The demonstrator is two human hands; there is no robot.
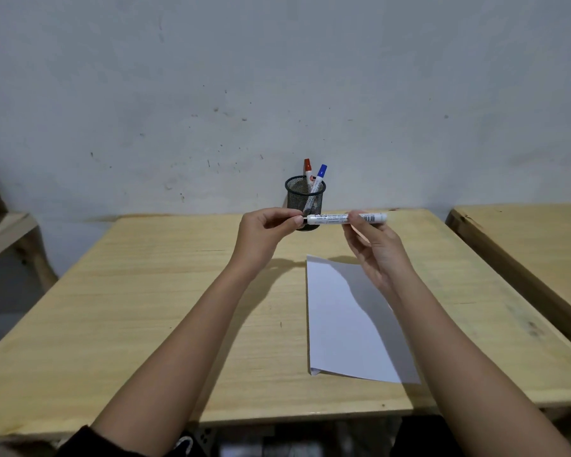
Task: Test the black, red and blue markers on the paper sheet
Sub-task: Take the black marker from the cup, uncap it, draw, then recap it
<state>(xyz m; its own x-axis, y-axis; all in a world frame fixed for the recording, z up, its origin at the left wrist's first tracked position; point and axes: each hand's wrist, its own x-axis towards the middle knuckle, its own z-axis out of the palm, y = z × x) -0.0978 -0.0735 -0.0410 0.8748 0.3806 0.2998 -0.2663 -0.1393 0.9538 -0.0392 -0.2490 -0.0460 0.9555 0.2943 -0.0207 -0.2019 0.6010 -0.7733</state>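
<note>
Over a pale wooden table [145, 308], right hand [374, 245] pinches the white-barrelled black marker [346, 218], left hand [266, 230] pinching its cap end, probably uncapping; next, pull apart.

White black-ink marker [346, 218] held sideways in the air, red-capped marker [307, 171] and blue-capped marker [319, 177] standing in a cup, white paper sheet [346, 321] flat on the table
</note>
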